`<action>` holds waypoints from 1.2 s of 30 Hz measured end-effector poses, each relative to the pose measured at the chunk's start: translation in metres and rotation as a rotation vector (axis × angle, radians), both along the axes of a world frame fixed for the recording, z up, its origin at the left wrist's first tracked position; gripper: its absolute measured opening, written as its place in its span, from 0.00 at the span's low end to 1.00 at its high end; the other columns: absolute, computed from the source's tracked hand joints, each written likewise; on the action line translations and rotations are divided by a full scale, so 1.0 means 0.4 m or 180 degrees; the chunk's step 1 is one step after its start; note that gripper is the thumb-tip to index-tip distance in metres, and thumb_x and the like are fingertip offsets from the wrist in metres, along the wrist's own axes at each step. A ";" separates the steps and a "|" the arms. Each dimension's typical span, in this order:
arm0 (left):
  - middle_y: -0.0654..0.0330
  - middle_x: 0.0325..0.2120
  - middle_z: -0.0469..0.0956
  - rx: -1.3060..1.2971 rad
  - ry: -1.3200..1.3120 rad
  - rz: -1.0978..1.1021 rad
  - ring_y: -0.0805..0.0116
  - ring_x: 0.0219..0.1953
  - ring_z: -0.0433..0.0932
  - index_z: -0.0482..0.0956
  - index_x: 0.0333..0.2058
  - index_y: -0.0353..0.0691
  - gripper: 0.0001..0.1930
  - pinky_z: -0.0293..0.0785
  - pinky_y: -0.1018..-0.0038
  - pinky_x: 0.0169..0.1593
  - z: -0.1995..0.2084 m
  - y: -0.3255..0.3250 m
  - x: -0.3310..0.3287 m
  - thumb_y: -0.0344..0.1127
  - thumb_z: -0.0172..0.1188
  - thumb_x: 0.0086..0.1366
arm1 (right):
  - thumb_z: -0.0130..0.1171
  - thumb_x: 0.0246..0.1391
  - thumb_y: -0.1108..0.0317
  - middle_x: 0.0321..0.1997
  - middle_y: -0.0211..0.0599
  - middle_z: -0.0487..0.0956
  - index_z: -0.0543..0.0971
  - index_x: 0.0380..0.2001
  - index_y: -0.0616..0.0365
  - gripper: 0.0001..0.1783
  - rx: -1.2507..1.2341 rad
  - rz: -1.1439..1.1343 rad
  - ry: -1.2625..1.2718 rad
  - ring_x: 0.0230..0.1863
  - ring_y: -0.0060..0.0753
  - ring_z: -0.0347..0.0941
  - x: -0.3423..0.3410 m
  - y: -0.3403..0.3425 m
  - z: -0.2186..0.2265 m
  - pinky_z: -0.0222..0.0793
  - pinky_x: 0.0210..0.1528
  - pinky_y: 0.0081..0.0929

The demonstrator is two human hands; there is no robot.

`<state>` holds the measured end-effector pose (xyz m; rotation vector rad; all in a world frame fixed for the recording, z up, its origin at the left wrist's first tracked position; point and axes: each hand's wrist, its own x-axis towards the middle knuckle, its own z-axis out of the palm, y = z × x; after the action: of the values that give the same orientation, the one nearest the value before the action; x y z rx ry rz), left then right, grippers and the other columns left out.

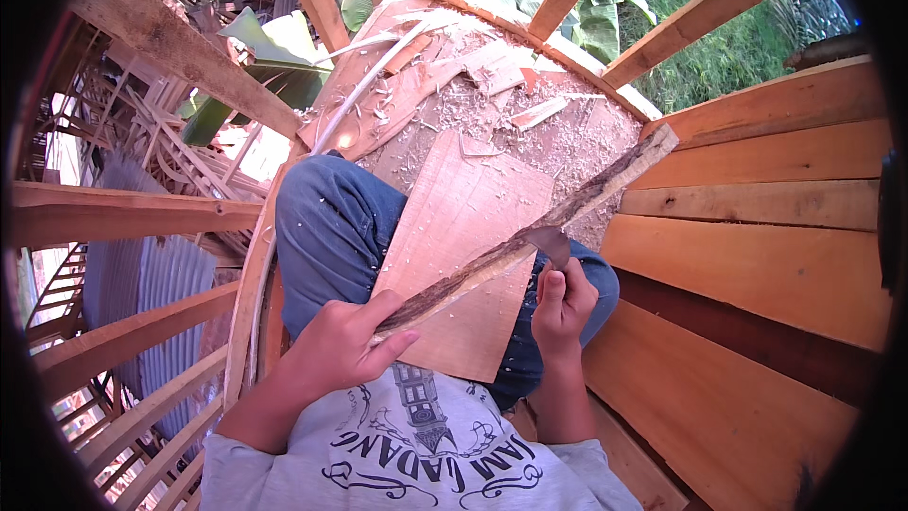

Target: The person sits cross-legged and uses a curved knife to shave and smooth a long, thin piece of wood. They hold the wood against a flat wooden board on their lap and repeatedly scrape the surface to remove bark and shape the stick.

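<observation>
Wood strip point(530, 232): long, bark-edged, runs diagonally from lower left to upper right, over flat board point(463, 255) on lap.
Left hand point(340, 345): clamped on strip's near end, thumb on top.
Right hand point(563, 303): fist closed on knife point(551, 244), blade touching strip's edge near mid-length.
Hands: apart, strip spanning between them.
Board: propped across jeans-clad knees point(331, 227).
Floor point(558, 132): covered in shavings and offcuts.
Right side: stacked orange planks point(757, 265).

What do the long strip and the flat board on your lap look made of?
Long strip: rough wood, dark bark-like edge, pale cut face, held by the left hand. Flat board: thin, unfinished wood, likely plywood, showing reddish grain. Right hand holds a dark blade, seemingly metal.
</observation>
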<state>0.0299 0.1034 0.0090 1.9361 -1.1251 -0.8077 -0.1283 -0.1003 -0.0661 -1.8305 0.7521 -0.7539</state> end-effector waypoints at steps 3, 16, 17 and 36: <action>0.49 0.17 0.75 0.0071 0.0077 -0.0008 0.50 0.20 0.78 0.73 0.37 0.35 0.14 0.71 0.65 0.23 -0.005 0.000 -0.007 0.37 0.63 0.58 | 0.54 0.58 0.65 0.13 0.34 0.63 0.69 0.20 0.62 0.16 -0.1064 0.0663 -0.0129 0.13 0.27 0.59 -0.008 0.010 -0.009 0.53 0.17 0.27; 0.48 0.18 0.74 0.0021 0.0148 -0.0071 0.50 0.21 0.78 0.73 0.37 0.34 0.13 0.71 0.66 0.24 -0.001 -0.013 -0.011 0.37 0.62 0.58 | 0.57 0.54 0.68 0.13 0.35 0.62 0.70 0.20 0.63 0.13 -0.0164 -0.0157 -0.0324 0.12 0.31 0.61 -0.011 0.004 -0.016 0.53 0.16 0.26; 0.48 0.18 0.74 0.0036 0.0187 -0.0065 0.50 0.21 0.78 0.73 0.37 0.34 0.13 0.71 0.66 0.24 -0.003 -0.016 -0.011 0.37 0.62 0.58 | 0.57 0.55 0.68 0.13 0.35 0.63 0.71 0.21 0.63 0.12 -0.0338 0.0006 -0.0208 0.12 0.29 0.61 -0.018 0.007 -0.013 0.53 0.16 0.25; 0.47 0.18 0.71 0.0198 0.0861 -0.0054 0.48 0.21 0.75 0.71 0.37 0.34 0.11 0.68 0.67 0.25 0.016 -0.009 0.002 0.37 0.56 0.63 | 0.60 0.53 0.71 0.18 0.28 0.70 0.77 0.29 0.64 0.06 0.0825 0.0218 -0.0269 0.16 0.16 0.61 -0.028 -0.001 0.013 0.54 0.19 0.18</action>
<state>0.0309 0.0997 0.0153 1.8035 -0.9639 -1.0886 -0.1394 -0.1006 -0.0607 -1.5734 0.6945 -0.6528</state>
